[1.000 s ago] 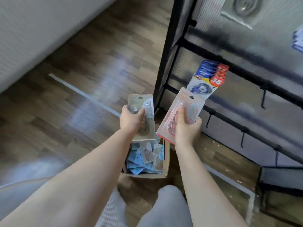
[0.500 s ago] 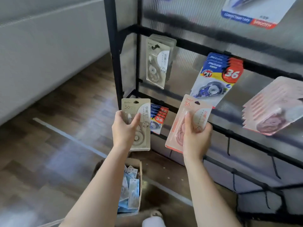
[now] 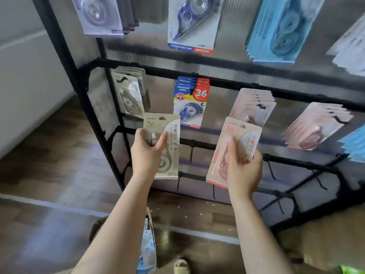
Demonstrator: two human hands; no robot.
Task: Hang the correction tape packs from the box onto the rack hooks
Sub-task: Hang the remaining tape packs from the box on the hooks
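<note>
The left hand [image 3: 147, 155] grips an upright beige pack [image 3: 166, 139]; its matching hook stack [image 3: 130, 95] hangs up-left, nearer this hand (right hand [image 3: 244, 171] grips a pink pack [image 3: 221, 155]).

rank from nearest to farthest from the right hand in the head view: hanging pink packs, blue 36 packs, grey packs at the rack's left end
1. Hanging pink packs, just above the right hand.
2. Blue 36 packs, up and left.
3. Grey packs, far left.
</note>
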